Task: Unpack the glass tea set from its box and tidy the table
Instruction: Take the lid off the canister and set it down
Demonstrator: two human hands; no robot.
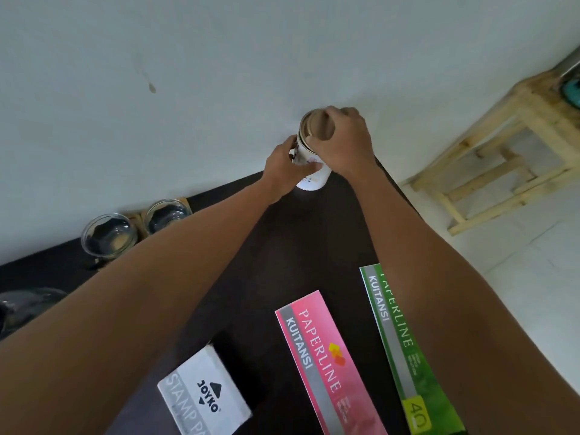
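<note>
White cylindrical lidded jar (pixel 312 171) on dark table (pixel 282 252) — left hand (pixel 282 166) clasps its side, right hand (pixel 343 139) grips its brown lid (pixel 317 127) — two glass cups (pixel 110 235) apart

Both bare arms reach straight out, nearly parallel, to the white cylindrical jar with a brown lid (pixel 312 158). The left hand (pixel 284 164) wraps the jar's side, thumb and fingers closed around it. The right hand (pixel 343 136) arches over the top — fingertips pressed on the lid.

dark table (pixel 301 246) | glass cups (pixel 108 237) | receipt books (pixel 329 362) | stamp pad (pixel 204 400)
</note>
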